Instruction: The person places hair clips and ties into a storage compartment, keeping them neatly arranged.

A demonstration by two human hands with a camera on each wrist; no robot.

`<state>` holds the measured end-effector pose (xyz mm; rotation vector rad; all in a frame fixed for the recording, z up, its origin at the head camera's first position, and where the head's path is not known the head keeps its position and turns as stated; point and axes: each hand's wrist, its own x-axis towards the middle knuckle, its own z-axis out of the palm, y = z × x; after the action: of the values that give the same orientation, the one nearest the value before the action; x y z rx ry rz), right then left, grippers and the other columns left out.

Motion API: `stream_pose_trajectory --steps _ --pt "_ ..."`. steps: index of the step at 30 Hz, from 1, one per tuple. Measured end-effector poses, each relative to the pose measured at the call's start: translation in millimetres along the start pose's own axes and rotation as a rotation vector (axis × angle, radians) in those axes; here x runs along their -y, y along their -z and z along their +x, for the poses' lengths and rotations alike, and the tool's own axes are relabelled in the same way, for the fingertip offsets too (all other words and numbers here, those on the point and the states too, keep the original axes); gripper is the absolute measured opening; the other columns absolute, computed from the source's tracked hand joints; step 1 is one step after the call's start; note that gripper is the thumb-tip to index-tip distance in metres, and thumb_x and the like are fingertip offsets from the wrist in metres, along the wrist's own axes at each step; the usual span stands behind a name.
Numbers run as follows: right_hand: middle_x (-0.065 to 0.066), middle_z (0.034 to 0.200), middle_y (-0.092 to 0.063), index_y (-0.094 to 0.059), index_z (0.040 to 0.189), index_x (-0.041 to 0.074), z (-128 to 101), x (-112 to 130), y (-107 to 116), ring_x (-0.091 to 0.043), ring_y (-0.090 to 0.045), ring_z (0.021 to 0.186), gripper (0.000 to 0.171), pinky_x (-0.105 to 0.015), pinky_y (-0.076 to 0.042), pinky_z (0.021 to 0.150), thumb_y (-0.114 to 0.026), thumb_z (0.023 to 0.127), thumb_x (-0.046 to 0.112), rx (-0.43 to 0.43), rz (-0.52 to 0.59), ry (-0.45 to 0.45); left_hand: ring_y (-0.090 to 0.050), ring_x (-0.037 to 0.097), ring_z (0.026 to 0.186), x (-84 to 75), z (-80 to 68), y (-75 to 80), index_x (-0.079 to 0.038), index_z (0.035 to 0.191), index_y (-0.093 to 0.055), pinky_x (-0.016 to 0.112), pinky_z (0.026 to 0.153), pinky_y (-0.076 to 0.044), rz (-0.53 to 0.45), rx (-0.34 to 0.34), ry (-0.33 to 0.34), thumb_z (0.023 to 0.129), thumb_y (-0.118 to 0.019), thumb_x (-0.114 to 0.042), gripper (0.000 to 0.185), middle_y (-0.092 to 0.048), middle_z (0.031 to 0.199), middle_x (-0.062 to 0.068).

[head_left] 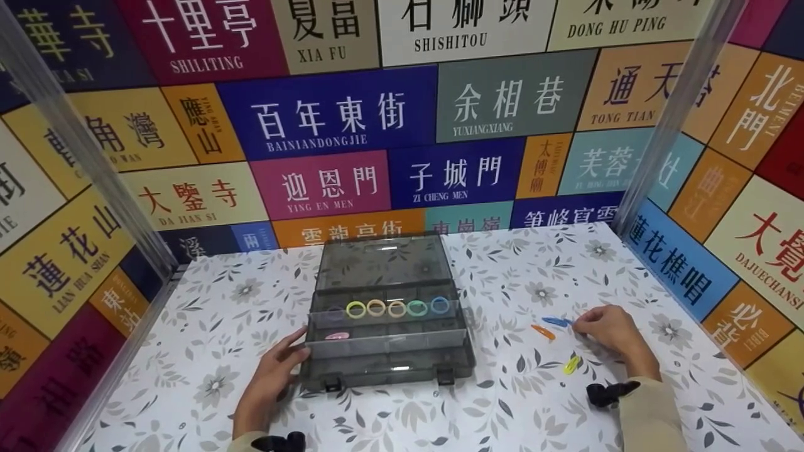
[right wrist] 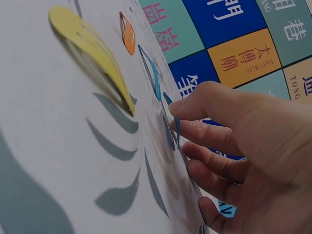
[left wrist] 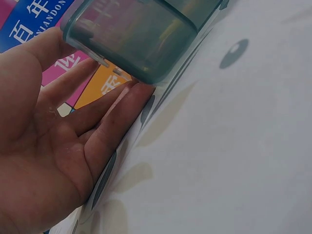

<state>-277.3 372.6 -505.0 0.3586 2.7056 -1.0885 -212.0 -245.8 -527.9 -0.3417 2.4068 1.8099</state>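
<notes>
the right hand [head_left: 612,331] pinches the end of a blue hair clip [head_left: 556,321] lying on the table [head_left: 207,351], right of the open box [head_left: 386,326]. the left hand [head_left: 273,376], fingers straight, steadies the box's left front corner. next, seemingly, lifting the clip cleanly over to a compartment.

Head view looks down; 2 wrist views sit close to the tablecloth [head_left: 534,402].

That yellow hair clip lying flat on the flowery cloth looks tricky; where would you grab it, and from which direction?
Judging by its pose, take the yellow hair clip by its long edges, coming from above. It lies flat on the table, but the right wrist view shows one end lifted slightly off the cloth, so a fingertip could slip under there. The right hand is nearest, now pinching the blue clip.
</notes>
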Motion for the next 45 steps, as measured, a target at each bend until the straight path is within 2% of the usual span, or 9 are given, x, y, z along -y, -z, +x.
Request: stream_pose_trajectory --steps 6,9,13,17,19,21,25,37,45 --pt "-0.017 0.112 -0.066 -0.07 0.109 0.003 -2 1 -2 -0.02 -0.057 0.078 0.037 -0.031 -0.046 0.064 -0.069 0.09 0.035 -0.011 0.007 0.066 -0.049 0.043 0.137 2.0 0.2 1.2 -0.022 0.153 -0.044 0.057 0.096 -0.053 0.007 0.005 0.003 0.101 -0.06 -0.028 0.056 -0.049 0.15 0.025" --pt "-0.017 0.114 -0.066 -0.07 0.109 0.004 -3 5 -1 -0.019 -0.057 0.077 0.037 -0.032 -0.047 0.064 -0.07 0.09 0.036 -0.013 0.009 0.066 -0.048 0.044 0.138 3.6 1.3 1.4 -0.021 0.154 -0.043 0.058 0.096 -0.053 0.007 0.003 0.006 0.101 -0.061 -0.028 0.056 -0.048 0.15 0.026" --pt "-0.025 0.125 -0.06 -0.071 0.109 0.005 -7 15 3 -0.03 -0.06 0.095 0.038 -0.038 -0.05 0.075 -0.069 0.091 0.038 -0.031 -0.02 0.104 -0.048 0.044 0.138 2.7 0.6 1.4 -0.021 0.153 -0.044 0.058 0.096 -0.053 -0.003 0.002 0.001 0.1 -0.062 -0.029 0.057 -0.049 0.15 0.025" --pt "-0.032 0.137 -0.051 -0.072 0.107 0.005 -13 30 7 -0.043 -0.054 0.118 0.036 -0.049 -0.049 0.088 -0.068 0.093 0.038 -0.057 -0.032 0.151 -0.048 0.043 0.137 0.9 -2.2 1.5 -0.022 0.152 -0.046 0.057 0.096 -0.053 -0.01 -0.003 -0.018 0.1 -0.063 -0.027 0.055 -0.05 0.149 0.025" --pt "-0.033 0.138 -0.05 -0.072 0.106 0.006 -16 38 8 -0.045 -0.053 0.12 0.034 -0.049 -0.049 0.089 -0.068 0.093 0.038 -0.077 -0.04 0.18 -0.049 0.043 0.137 0.7 -3.3 1.4 -0.022 0.152 -0.047 0.057 0.096 -0.053 -0.015 -0.006 -0.018 0.1 -0.063 -0.026 0.055 -0.051 0.148 0.024" --pt "-0.032 0.138 -0.05 -0.072 0.105 0.006 -19 46 8 -0.044 -0.055 0.116 0.033 -0.049 -0.052 0.082 -0.069 0.093 0.037 -0.095 -0.038 0.211 -0.05 0.042 0.137 0.7 -4.2 1.3 -0.023 0.151 -0.047 0.056 0.097 -0.053 -0.02 -0.007 -0.014 0.099 -0.063 -0.025 0.054 -0.052 0.148 0.024" --pt "-0.027 0.139 -0.05 -0.072 0.105 0.007 -26 58 6 -0.043 -0.054 0.118 0.031 -0.049 -0.052 0.083 -0.07 0.093 0.036 -0.121 -0.038 0.283 -0.05 0.04 0.137 1.2 -3.5 0.5 -0.024 0.151 -0.048 0.056 0.098 -0.053 -0.027 -0.014 -0.004 0.099 -0.063 -0.024 0.053 -0.053 0.148 0.023" --pt "-0.019 0.124 -0.063 -0.074 0.095 0.008 -36 86 -12 -0.042 -0.053 0.126 0.016 -0.062 -0.04 0.105 -0.074 0.09 0.023 -0.188 0.02 0.47 -0.047 0.044 0.138 1.2 -2.8 1.3 -0.021 0.153 -0.045 0.058 0.096 -0.053 -0.008 0.011 -0.027 0.1 -0.061 -0.028 0.056 -0.043 0.155 0.023" --pt "-0.015 0.118 -0.066 -0.075 0.09 0.008 -39 107 -28 -0.039 -0.053 0.123 0.007 -0.059 -0.041 0.105 -0.076 0.088 0.014 -0.234 0.043 0.614 -0.049 0.041 0.137 0.3 -3.2 1.5 -0.023 0.152 -0.046 0.056 0.097 -0.053 -0.016 0.012 -0.025 0.099 -0.063 -0.027 0.056 -0.049 0.151 0.022"
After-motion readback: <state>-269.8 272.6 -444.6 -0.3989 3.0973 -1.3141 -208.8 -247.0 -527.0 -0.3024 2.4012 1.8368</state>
